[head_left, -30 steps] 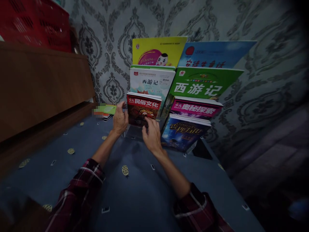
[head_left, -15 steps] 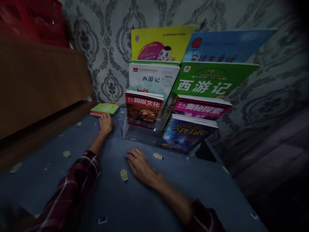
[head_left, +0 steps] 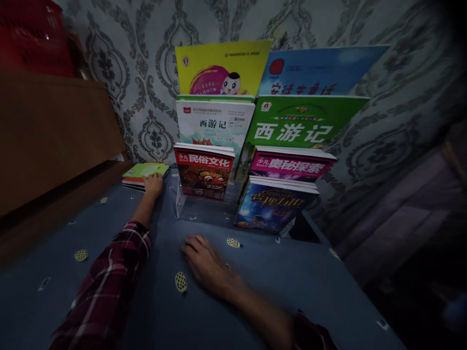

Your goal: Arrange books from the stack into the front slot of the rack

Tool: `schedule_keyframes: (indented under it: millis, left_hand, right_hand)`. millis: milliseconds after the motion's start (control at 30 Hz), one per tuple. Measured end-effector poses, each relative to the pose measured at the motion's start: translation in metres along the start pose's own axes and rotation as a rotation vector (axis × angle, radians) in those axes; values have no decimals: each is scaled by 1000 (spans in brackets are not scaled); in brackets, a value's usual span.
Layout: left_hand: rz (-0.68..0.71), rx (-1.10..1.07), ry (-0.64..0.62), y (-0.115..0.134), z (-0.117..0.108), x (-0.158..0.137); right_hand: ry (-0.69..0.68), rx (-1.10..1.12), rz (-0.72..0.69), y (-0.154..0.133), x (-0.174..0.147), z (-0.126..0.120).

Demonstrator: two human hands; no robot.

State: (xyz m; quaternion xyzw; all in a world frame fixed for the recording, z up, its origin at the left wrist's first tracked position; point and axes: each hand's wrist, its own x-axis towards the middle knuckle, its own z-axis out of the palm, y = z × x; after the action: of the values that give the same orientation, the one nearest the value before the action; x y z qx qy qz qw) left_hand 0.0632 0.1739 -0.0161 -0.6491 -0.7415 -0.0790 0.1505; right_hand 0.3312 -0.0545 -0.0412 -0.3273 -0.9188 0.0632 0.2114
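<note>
Toward the far left of the desk, near the patterned wall, a small pile of books lies flat. Its top cover is lime green, with a paler rounded patch in the middle. Beneath it an orange-red layer shows along the front, then thin white and dark edges. The books are slim and lie roughly squared on one another; how many there are is hard to count in the dim light.

The left hand is at the near right corner of the pile, its fingers bent over the edge. The fingertips are hidden, so I cannot tell whether they grip a book or only touch it. The right hand is well apart from the left, low over the blue-grey cloth, fingers loosely curled and a little blurred.

To the right of the pile is a clear stand with books leaning back in two columns. On the left, a yellow book with a cartoon face rises behind a white book, and a red book is lower in front. On the right, from top to bottom, are a sky-blue book, a green book with large white characters, a pink book and a dark blue book with gold lettering.
</note>
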Motion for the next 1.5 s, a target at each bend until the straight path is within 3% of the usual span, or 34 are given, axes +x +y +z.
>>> schedule_keyframes:
  millis: [267, 633, 933, 1500]
  left_hand:
    - [33, 66, -38, -3, -5, 3]
    - [111, 115, -82, -27, -15, -25]
    - [246, 193, -110, -47, -35, -76]
    - [417, 287, -175, -50, -69, -194]
  right_hand:
    - [-13, -5, 2, -1, 0, -3]
    - [5, 5, -13, -1, 2, -3]
    - [6, 26, -20, 1, 2, -1]
    - [33, 46, -47, 5, 2, 4]
